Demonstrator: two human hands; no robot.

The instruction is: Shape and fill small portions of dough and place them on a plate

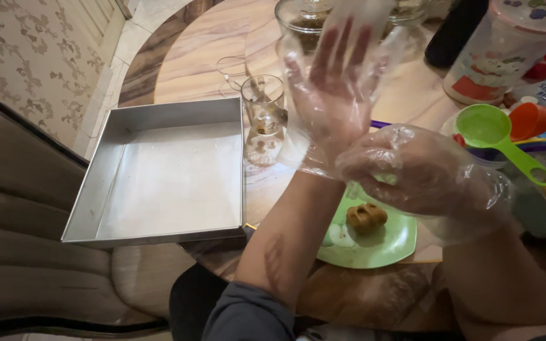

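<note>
My left hand [333,88] is raised with fingers spread, inside a loose clear plastic glove. My right hand [415,173], also in a clear plastic glove, pinches the cuff of the left glove at the wrist. Below my hands a light green plate [393,243] holds a brown ball of dough [366,218] with creases on top. An empty square metal baking pan [159,170] sits to the left, partly over the table edge.
A small glass [263,104] stands beside the pan. Glass jars [301,25] stand at the back. At right are a green measuring scoop [497,136], an orange scoop [532,120] and a plastic container with a printed label [503,53]. A padded chair [20,215] is at left.
</note>
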